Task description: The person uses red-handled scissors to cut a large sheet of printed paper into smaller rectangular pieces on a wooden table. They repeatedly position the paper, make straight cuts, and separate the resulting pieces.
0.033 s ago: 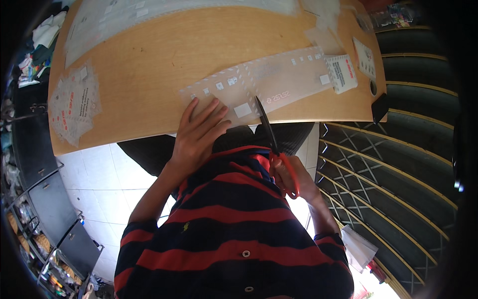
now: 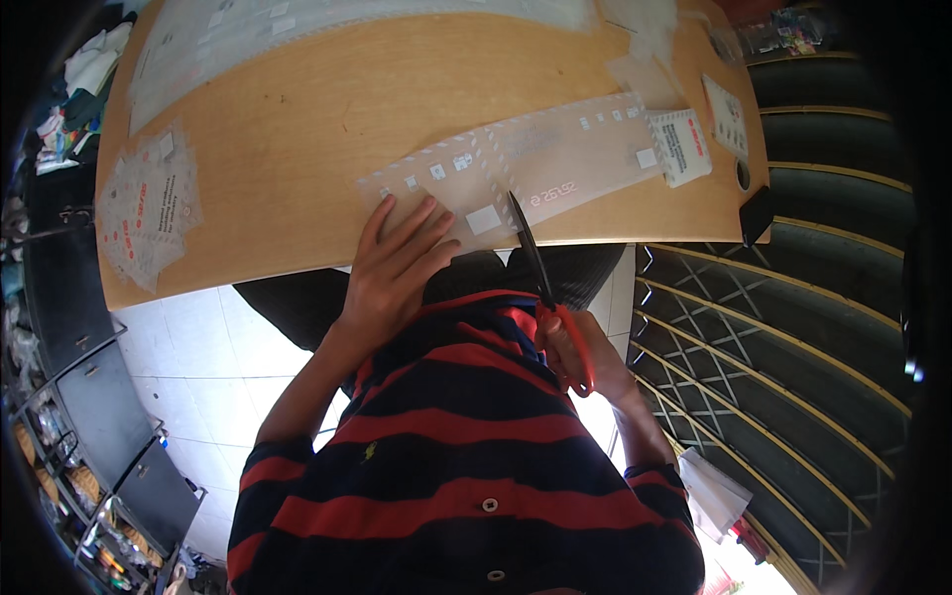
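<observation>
A long, translucent printed plastic strip (image 2: 585, 164) lies slantwise across the near part of the wooden table (image 2: 327, 149). Spread flat on its left end is my left hand (image 2: 395, 268), fingers apart, pressing it against the tabletop near the front edge. In my right hand (image 2: 580, 357) I hold scissors (image 2: 543, 283) by their red handles, just off the table's front edge. Their dark blades reach over the strip, tips beside a striped band. How far the blades are apart, and whether the sheet sits between them, I cannot make out.
Cut printed plastic pieces (image 2: 149, 213) lie in a pile at the table's left end. More pieces (image 2: 682, 147) rest at the right. Larger plastic sheeting (image 2: 238, 40) covers the far edge. A metal folding gate (image 2: 773, 297) stands to the right, dark cabinets (image 2: 109, 397) to the left.
</observation>
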A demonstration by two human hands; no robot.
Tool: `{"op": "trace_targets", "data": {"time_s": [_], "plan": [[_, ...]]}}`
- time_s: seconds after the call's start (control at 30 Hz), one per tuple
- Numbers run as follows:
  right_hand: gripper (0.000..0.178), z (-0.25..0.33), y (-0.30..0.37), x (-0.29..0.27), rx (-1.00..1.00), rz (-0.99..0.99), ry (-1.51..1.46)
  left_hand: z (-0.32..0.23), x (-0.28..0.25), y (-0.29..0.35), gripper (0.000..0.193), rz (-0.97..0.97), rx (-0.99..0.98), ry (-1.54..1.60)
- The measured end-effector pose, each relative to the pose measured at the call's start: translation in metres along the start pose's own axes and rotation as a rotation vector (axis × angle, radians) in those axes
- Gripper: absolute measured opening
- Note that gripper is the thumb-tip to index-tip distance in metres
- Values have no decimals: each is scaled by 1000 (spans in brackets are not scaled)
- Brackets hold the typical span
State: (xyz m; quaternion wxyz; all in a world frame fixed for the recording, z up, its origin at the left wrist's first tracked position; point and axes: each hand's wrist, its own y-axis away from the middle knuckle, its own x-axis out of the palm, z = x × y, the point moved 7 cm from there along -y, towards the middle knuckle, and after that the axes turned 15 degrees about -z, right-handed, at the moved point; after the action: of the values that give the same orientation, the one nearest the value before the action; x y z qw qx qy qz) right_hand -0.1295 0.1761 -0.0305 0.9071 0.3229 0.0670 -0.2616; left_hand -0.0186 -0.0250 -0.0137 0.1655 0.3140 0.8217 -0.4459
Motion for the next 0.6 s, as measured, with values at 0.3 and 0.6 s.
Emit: {"op": "trace_targets", "data": {"time_s": [0.3,0.6], "plan": [[58,14,-11,-5,45,-6,94,-1,-3,0,25,9,14,35],[66,9,-15,0,-7,-70,62,0,-3,1,22,5,1,49]]}}
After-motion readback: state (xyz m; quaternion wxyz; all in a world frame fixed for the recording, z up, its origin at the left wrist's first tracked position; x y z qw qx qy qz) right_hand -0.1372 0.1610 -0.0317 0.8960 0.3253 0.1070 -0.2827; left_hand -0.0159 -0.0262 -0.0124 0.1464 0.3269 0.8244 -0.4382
